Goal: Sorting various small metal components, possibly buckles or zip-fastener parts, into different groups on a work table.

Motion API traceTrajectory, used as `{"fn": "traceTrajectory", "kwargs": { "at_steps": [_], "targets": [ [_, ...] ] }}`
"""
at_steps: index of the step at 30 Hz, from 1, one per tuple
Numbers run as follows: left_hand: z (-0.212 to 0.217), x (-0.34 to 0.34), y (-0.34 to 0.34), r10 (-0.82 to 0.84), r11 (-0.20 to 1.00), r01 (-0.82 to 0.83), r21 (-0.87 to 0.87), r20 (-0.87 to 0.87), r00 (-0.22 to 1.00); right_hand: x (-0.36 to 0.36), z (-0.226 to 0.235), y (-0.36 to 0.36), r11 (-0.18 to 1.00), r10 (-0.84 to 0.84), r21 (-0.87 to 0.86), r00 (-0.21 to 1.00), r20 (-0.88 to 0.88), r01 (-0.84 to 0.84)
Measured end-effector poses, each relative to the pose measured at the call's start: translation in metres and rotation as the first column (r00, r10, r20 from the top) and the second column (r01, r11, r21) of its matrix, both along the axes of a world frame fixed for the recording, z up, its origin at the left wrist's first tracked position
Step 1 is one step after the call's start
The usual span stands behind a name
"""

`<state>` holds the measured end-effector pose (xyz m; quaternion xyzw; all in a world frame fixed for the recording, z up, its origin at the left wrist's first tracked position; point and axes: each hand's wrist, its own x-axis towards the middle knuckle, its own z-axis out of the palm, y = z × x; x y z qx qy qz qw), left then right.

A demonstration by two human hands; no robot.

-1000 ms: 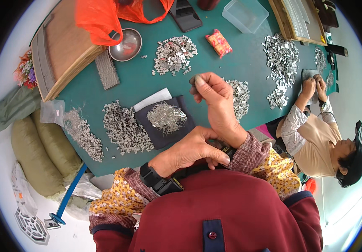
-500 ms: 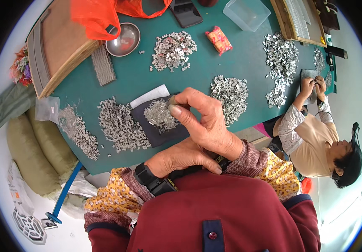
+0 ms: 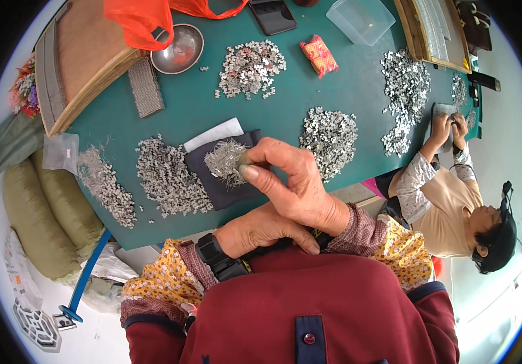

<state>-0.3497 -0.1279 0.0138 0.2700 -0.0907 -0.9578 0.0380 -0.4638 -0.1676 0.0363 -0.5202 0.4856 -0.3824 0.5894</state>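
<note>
My right hand (image 3: 294, 185) reaches left over a dark cloth (image 3: 227, 188) on the green table (image 3: 194, 112). Its thumb and forefinger pinch a small grey piece (image 3: 244, 160) at the edge of a tuft of thin metal pins (image 3: 223, 161) lying on the cloth. My left hand (image 3: 261, 233), with a black watch on its wrist, rests close to my body under the right wrist; its fingers curl out of sight. A white paper (image 3: 212, 133) pokes out from behind the cloth.
Heaps of small silver parts (image 3: 167, 176) (image 3: 331, 136) (image 3: 252, 67) (image 3: 403, 91) dot the table. At the back stand a metal bowl (image 3: 179, 48), an orange bag (image 3: 140, 21), a phone (image 3: 273, 15), a clear box (image 3: 361, 21) and wooden trays (image 3: 79, 67). A co-worker (image 3: 449, 200) sits on the right.
My right hand has come down and to the left, from raised beside the cloth to the pin tuft on it. The left hand has stayed by my body.
</note>
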Motion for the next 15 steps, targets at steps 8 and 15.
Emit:
{"fn": "traceTrajectory", "kwargs": {
  "at_steps": [8,15],
  "targets": [
    [0.008,-0.006,-0.002,-0.033,0.999,0.035,-0.030,0.049,0.998,-0.004,-0.009,0.002,1.000,-0.010,-0.004,0.999,-0.032,0.010],
    [0.002,-0.007,0.002,0.005,0.878,0.051,-0.477,0.116,0.993,-0.001,-0.021,-0.006,0.984,-0.178,0.004,0.974,-0.142,0.180]
  ]
}}
